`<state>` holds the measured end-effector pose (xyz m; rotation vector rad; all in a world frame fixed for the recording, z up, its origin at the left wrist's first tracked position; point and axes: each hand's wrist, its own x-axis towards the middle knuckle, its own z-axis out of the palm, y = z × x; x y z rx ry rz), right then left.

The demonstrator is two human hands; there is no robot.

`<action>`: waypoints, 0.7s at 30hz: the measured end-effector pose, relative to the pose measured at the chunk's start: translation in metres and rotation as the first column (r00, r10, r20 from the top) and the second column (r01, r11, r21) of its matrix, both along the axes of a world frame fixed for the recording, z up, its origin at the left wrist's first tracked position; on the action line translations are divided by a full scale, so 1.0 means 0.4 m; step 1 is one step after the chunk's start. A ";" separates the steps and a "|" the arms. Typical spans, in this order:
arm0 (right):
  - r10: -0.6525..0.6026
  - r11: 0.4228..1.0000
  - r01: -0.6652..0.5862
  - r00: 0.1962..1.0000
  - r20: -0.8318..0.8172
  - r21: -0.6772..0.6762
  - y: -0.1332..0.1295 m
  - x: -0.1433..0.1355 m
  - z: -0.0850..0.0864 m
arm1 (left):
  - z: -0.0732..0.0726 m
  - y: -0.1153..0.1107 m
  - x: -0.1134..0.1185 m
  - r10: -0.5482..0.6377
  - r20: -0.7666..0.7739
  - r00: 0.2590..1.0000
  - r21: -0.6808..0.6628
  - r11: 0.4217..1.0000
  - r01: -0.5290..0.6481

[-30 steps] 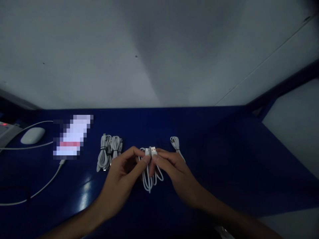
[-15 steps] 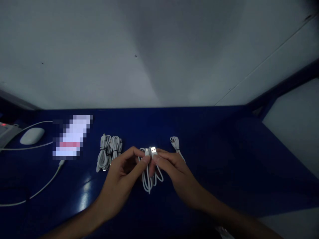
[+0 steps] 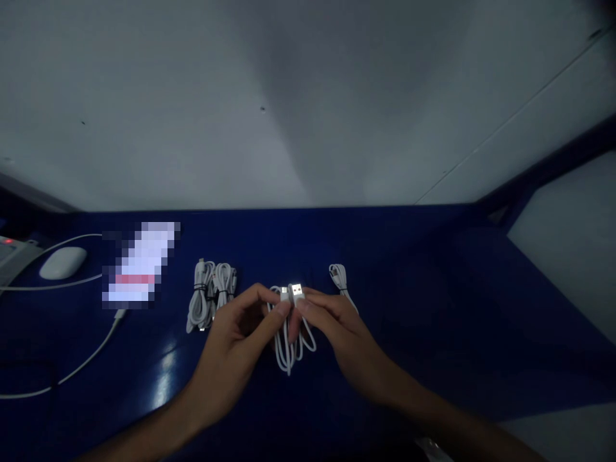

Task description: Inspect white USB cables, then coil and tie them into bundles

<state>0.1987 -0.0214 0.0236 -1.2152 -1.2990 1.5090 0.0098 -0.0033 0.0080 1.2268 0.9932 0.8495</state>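
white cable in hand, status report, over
Left hand, right hand: each pinching a connector. White cable: looped below. Nothing seen blocking; tied bundles leftward, another bundle beyond right hand.

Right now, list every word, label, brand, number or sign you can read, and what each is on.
No text can be read anywhere.
Lit screen: pixelated, nothing legible.
Two plugs of the coiled white cable, held by left hand and right hand: no readable marking.
Tied cable bundles: too small to tell.
White device with a red light: too small and dim.
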 end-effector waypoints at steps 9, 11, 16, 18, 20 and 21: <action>0.001 1.000 -0.001 1.000 -0.009 -0.014 -0.001 -0.001 0.004 | 0.006 -0.001 0.001 -0.001 0.008 1.000 -0.003 1.000 0.001; -0.001 1.000 0.001 1.000 -0.008 -0.016 -0.001 -0.001 0.005 | 0.006 -0.002 -0.001 -0.001 0.008 1.000 -0.005 1.000 0.001; -0.002 1.000 0.002 1.000 -0.007 -0.020 -0.001 -0.001 0.007 | 0.000 -0.001 0.000 -0.003 0.006 1.000 -0.012 1.000 0.003; 0.001 1.000 -0.001 1.000 -0.002 -0.021 -0.001 -0.001 0.008 | -0.001 -0.001 0.002 -0.007 0.010 1.000 -0.012 1.000 0.007; 0.004 1.000 -0.004 1.000 0.003 -0.019 0.000 -0.001 0.008 | 0.001 -0.001 0.003 -0.010 0.017 1.000 -0.008 1.000 0.011; 0.004 1.000 -0.004 1.000 0.002 -0.018 0.000 -0.001 0.007 | 0.003 -0.001 0.003 -0.012 0.020 1.000 -0.006 1.000 0.013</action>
